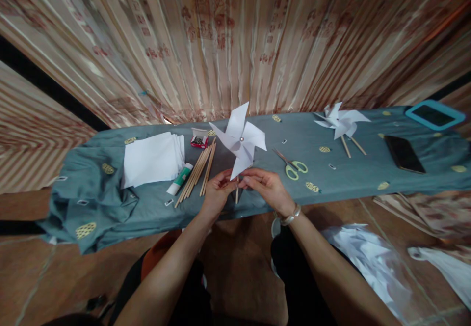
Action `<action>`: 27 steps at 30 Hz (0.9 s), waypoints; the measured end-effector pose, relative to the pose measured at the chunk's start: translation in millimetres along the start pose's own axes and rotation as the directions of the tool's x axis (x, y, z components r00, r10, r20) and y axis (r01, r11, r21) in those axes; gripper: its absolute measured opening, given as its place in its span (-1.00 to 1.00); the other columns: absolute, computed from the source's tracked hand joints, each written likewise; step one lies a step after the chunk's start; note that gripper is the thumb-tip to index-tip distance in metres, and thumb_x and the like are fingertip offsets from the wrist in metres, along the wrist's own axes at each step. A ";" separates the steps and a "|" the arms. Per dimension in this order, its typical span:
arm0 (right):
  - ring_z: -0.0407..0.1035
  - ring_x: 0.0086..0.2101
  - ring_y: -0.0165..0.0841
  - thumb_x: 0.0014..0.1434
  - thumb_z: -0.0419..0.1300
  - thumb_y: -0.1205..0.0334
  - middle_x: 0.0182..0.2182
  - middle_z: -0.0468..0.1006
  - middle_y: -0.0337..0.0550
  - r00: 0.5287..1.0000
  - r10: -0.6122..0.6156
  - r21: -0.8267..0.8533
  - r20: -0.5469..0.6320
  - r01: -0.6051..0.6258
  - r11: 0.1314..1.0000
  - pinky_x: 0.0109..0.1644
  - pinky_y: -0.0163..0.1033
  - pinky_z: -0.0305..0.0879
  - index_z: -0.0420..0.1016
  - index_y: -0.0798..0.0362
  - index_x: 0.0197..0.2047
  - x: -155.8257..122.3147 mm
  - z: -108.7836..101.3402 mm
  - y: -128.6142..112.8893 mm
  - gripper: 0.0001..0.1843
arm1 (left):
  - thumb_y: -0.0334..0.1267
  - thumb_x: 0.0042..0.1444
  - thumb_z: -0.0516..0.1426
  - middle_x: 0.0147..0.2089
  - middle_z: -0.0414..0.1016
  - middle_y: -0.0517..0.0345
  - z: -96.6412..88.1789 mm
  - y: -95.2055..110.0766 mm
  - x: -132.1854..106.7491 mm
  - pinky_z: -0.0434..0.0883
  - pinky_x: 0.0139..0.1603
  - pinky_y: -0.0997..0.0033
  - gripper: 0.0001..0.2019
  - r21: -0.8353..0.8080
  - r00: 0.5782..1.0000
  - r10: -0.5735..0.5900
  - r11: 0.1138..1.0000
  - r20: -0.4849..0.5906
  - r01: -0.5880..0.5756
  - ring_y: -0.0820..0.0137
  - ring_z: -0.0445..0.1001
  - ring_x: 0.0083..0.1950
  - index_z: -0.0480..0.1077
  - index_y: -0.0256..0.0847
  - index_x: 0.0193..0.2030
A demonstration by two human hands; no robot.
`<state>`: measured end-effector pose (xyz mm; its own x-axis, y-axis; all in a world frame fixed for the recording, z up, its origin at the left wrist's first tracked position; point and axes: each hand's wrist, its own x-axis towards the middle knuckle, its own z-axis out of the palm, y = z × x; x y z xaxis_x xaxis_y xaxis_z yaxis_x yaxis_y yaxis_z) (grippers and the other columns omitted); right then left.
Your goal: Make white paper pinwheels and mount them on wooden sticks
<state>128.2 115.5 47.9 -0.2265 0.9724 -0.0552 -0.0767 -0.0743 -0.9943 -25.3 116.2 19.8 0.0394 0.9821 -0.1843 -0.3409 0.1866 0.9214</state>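
Note:
A white paper pinwheel (243,137) with a silver pin at its centre stands upright before me on a thin wooden stick (237,196). My left hand (221,188) is closed on the stick from the left, just under the paper blades. From the right, my right hand (267,186), with a silver bangle at its wrist, pinches the same stick. Left of the pinwheel lie several loose wooden sticks (195,174), a green and white glue stick (180,178) and a small open red box (199,140) of pins. Scissors (290,165) with pale green handles rest to the right.
A stack of white paper (152,159) lies at the left of the cloth-covered table (257,208). Finished pinwheels (342,120), a black phone (404,154) and a blue-framed device (435,115) are on the right. A plastic bag (368,257) of white paper pieces sits on the floor.

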 end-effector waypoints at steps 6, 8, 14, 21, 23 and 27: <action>0.39 -0.56 -0.44 -0.01 0.31 -0.09 -0.59 0.58 -0.21 0.986 -0.070 -0.118 -0.152 0.053 0.992 -0.41 -0.29 0.35 0.55 0.08 -0.32 2.0 -20.5 -5.7 -0.62 | -0.28 -0.33 0.38 -0.34 0.59 0.18 -0.3 3.2 0.3 0.40 -0.08 0.33 -0.64 0.009 1.000 0.005 1.000 -0.024 -0.004 0.38 0.50 -0.28 0.54 -0.22 -0.28; 0.38 -0.57 -0.43 -0.01 0.31 -0.07 -0.59 0.57 -0.21 0.947 -0.140 -0.177 -0.290 0.091 0.980 -0.41 -0.29 0.34 0.55 0.08 -0.34 5.6 -34.0 -6.5 -0.65 | -0.27 -0.33 0.38 -0.35 0.59 0.18 0.3 4.1 -0.3 0.40 -0.07 0.33 -0.65 0.015 1.000 -0.004 1.000 -0.013 0.004 0.39 0.49 -0.28 0.54 -0.23 -0.29; 0.51 -0.17 -0.27 -0.02 0.33 0.05 -0.21 0.64 -0.04 0.779 -0.320 -0.285 -0.538 0.190 0.940 0.01 -0.10 0.38 0.49 0.05 -0.12 16.1 -67.9 -2.5 -0.59 | -0.23 -0.36 0.41 -0.42 0.56 0.21 2.4 4.8 -3.0 0.40 -0.14 0.37 -0.65 0.023 0.998 -0.045 0.999 0.048 0.044 0.42 0.47 -0.34 0.54 -0.23 -0.35; 0.52 -0.21 -0.25 -0.01 0.32 0.05 -0.25 0.64 -0.05 0.819 -0.287 -0.308 -0.497 0.143 0.940 0.01 -0.06 0.37 0.50 0.06 -0.12 15.3 -72.1 0.3 -0.60 | -0.22 -0.36 0.41 -0.39 0.57 0.18 3.7 3.1 -4.6 0.40 -0.13 0.36 -0.66 0.027 0.993 -0.071 0.997 0.099 0.069 0.40 0.48 -0.32 0.55 -0.21 -0.35; 0.52 -0.24 -0.26 -0.03 0.32 0.03 -0.29 0.64 -0.08 0.817 -0.278 -0.314 -0.505 0.126 0.941 -0.01 -0.07 0.38 0.52 0.06 -0.15 14.5 -70.7 -0.4 -0.60 | -0.22 -0.35 0.41 -0.41 0.56 0.19 3.7 2.4 -4.1 0.40 -0.16 0.37 -0.68 0.036 0.992 -0.067 0.997 0.104 0.064 0.41 0.47 -0.34 0.54 -0.22 -0.37; 0.51 -0.28 -0.27 -0.04 0.32 0.03 -0.33 0.64 -0.11 0.814 -0.265 -0.322 -0.516 0.102 0.941 -0.05 -0.09 0.39 0.54 0.06 -0.18 13.0 -68.4 -2.4 -0.63 | -0.20 -0.35 0.40 -0.45 0.54 0.20 3.1 1.0 -2.8 0.39 -0.22 0.41 -0.72 0.066 0.995 -0.060 0.996 0.079 0.055 0.44 0.44 -0.39 0.52 -0.22 -0.44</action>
<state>191.9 143.4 43.3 0.3372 0.9257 0.1714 0.2174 0.1006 -0.9709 -22.9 113.8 22.3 0.1338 0.9682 -0.2116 -0.2751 0.2414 0.9306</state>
